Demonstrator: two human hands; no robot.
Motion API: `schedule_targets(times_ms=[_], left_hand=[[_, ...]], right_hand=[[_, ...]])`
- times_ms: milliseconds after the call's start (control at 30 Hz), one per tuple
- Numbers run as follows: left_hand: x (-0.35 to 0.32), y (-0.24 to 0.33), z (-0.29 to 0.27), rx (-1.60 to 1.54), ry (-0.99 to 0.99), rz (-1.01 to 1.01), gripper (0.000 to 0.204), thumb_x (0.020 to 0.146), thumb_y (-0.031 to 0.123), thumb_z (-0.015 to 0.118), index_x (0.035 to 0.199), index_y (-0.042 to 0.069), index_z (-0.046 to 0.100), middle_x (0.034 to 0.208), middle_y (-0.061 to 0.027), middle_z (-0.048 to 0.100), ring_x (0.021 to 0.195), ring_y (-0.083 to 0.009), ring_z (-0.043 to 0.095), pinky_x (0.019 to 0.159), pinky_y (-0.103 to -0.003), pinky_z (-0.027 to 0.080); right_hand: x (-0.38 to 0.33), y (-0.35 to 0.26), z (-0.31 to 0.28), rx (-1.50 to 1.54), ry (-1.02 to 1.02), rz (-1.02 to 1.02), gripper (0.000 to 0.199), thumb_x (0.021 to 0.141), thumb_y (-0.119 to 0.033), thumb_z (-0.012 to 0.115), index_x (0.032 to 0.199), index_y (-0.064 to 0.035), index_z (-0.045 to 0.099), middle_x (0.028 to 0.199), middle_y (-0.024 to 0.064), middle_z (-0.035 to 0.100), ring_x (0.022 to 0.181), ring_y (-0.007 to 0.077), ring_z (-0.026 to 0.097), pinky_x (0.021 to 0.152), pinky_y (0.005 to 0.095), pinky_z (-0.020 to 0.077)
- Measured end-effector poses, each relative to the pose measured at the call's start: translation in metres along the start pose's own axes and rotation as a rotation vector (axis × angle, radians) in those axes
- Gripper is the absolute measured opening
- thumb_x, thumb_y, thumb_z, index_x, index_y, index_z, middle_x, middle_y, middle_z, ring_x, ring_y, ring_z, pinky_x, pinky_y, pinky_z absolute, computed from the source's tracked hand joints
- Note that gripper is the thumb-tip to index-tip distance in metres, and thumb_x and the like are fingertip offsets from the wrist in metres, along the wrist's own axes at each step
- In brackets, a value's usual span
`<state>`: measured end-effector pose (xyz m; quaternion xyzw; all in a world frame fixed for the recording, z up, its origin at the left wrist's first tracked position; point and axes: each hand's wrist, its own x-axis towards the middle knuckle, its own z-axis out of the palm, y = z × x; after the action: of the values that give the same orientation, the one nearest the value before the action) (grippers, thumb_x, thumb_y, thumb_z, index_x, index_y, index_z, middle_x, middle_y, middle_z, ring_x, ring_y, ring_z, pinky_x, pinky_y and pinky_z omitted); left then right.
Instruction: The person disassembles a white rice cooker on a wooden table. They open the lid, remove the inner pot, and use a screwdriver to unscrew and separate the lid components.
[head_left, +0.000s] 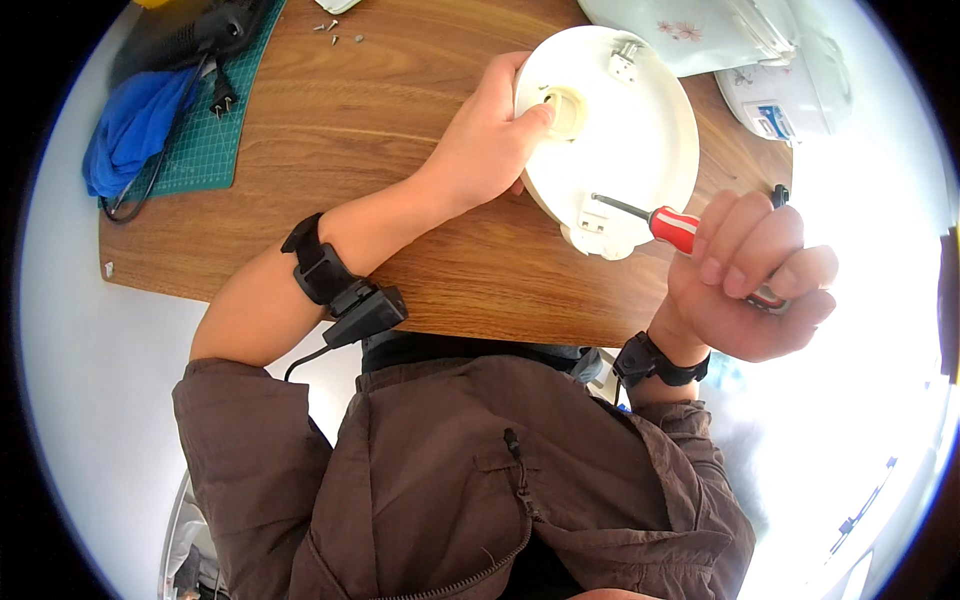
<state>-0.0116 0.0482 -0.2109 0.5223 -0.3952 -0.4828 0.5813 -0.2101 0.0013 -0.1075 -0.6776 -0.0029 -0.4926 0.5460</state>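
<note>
My left hand point(492, 135) grips a round white plastic housing point(640, 130) by its left edge, thumb laid beside a raised ring point(568, 112) on its inner face. Small fittings sit near the far and near sides of the housing, and it is tilted above the table. In my right hand point(755, 275) is a screwdriver point(672, 228) with a red and white handle, the fingers wrapped round it. Its metal shaft points left, over the near part of the housing; whether the tip touches anything, I cannot tell.
Several loose screws point(328, 30) lie at the table's far side. On the left, a green cutting mat point(215, 150) bears a blue cloth point(140, 125) and a black plug point(222, 95) with cable. Pale flowered containers point(690, 35) stand at the far right of the wooden table point(340, 130).
</note>
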Motion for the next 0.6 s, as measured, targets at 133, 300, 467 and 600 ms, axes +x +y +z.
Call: schedule_targets(times_ms=[133,300,467,600], left_hand=[[-0.001,0.001,0.001,-0.005,0.006,0.03,0.05,0.104,0.015,0.051,0.145,-0.006,0.033,0.105,-0.0183,0.066,0.06,-0.013,0.06,0.047,-0.029,0.048],[-0.001,-0.004,-0.001,0.042,0.023,0.081,0.053,0.105,0.021,0.053,0.15,-0.002,0.034,0.114,-0.0124,0.067,0.077,-0.009,0.067,0.048,-0.022,0.05],[0.0,0.0,-0.001,0.037,-0.022,0.052,0.052,0.105,0.021,0.053,0.149,-0.001,0.034,0.113,-0.0123,0.067,0.076,-0.0088,0.066,0.049,-0.022,0.05],[-0.001,-0.001,0.0,0.037,0.011,0.091,0.052,0.105,0.019,0.052,0.148,-0.003,0.034,0.11,-0.0146,0.067,0.07,-0.0103,0.064,0.049,-0.025,0.05]], right_hand=[[0.003,0.004,-0.002,0.034,-0.034,-0.019,0.037,0.111,-0.04,0.034,0.088,-0.0159,0.05,0.069,0.0023,0.053,0.056,0.0131,0.047,0.052,0.0287,0.0415],[0.005,0.006,0.001,-0.16,-0.1,-0.025,0.043,0.11,-0.047,0.038,0.096,-0.0099,0.054,0.074,0.0113,0.059,0.061,0.0184,0.053,0.055,0.0314,0.0457],[0.01,0.006,-0.02,-0.747,-0.174,-0.35,0.064,0.099,-0.073,0.042,0.114,-0.0126,0.058,0.088,0.0076,0.053,0.069,0.019,0.056,0.057,0.0295,0.0451],[-0.004,0.007,-0.022,-0.522,-0.107,-0.248,0.077,0.095,-0.073,0.051,0.147,-0.0177,0.039,0.102,0.0142,0.061,0.086,0.0273,0.066,0.066,0.0332,0.0556]])
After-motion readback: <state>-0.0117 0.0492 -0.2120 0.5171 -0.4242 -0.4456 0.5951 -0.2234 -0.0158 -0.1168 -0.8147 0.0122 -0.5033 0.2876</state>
